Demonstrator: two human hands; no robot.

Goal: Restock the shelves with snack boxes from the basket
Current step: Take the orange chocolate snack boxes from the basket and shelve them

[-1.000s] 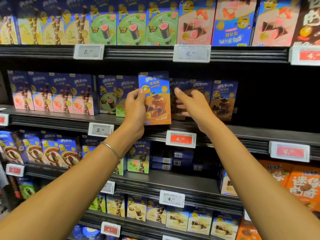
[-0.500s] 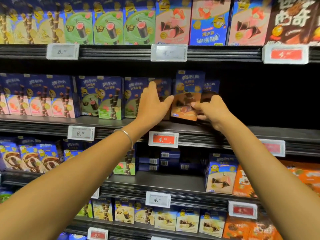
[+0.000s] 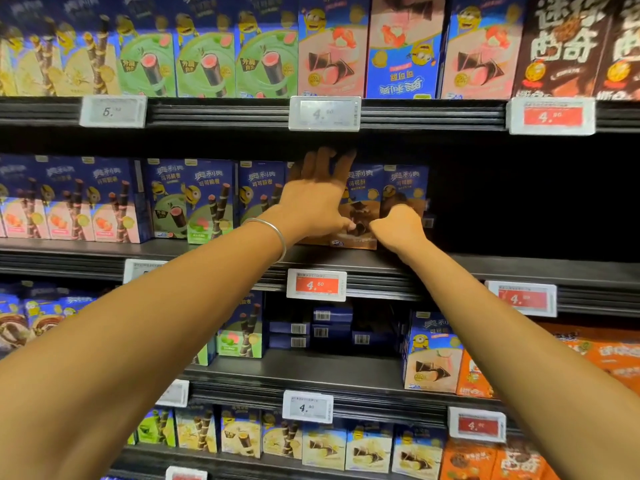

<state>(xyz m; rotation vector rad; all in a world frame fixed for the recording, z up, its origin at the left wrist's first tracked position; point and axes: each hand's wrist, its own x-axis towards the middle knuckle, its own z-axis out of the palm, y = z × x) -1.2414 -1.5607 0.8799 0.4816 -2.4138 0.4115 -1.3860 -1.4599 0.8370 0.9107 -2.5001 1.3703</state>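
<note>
A blue-and-brown snack box (image 3: 362, 194) stands at the front of the middle shelf (image 3: 519, 268), beside a matching box (image 3: 405, 185) on its right. My left hand (image 3: 313, 202) lies flat against the box's front. Its fingers are spread and reach up to the top edge, and the thumb rests low on the front. My right hand (image 3: 398, 226) is curled at the box's lower right edge, between the two boxes. The basket is out of view.
Left of my hands stand green (image 3: 211, 199) and pink (image 3: 69, 202) snack boxes. To the right the middle shelf is dark. A red price tag (image 3: 317, 285) hangs below my hands. Rows of boxes fill the upper shelf (image 3: 429, 114) and the lower shelves (image 3: 311, 372).
The box has gone from tilted in the air to standing on the shelf. My left hand has flattened against its front, and my right hand has dropped to its lower right edge.
</note>
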